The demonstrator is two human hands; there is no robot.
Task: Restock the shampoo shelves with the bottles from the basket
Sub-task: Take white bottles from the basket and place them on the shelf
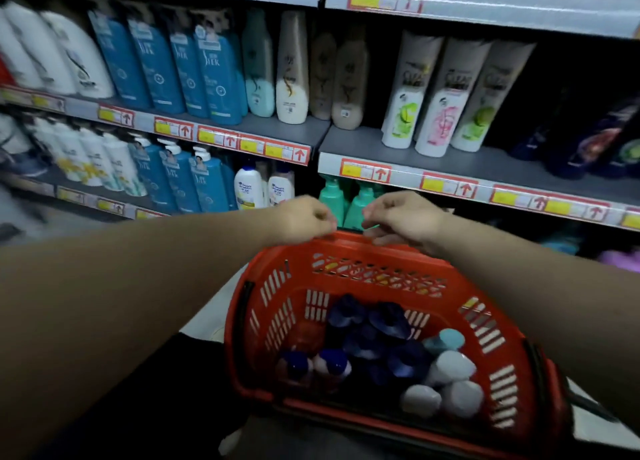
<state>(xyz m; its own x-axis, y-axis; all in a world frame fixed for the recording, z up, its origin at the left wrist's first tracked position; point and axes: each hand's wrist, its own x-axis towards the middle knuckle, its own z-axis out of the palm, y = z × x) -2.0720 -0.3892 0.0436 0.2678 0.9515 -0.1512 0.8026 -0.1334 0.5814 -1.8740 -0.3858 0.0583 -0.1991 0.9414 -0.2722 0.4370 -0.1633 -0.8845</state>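
A red plastic basket (349,276) sits low in front of me, tilted, with several bottles inside: dark blue ones (374,341), white-capped ones (446,383) and a teal one (446,341). My left hand (306,218) and my right hand (401,217) both rest on the basket's far rim, fingers curled over its edge. The shampoo shelves (478,166) rise behind, filled with upright bottles. On the right shelf stand white bottles (436,95) and dark bottles (595,137).
Blue bottles (194,64) and cream bottles (292,71) fill the left middle shelf (242,123). Green pump bottles (346,199) stand right behind my hands. A dark gap shows between the white and dark bottles on the right shelf. Pale floor lies under the basket.
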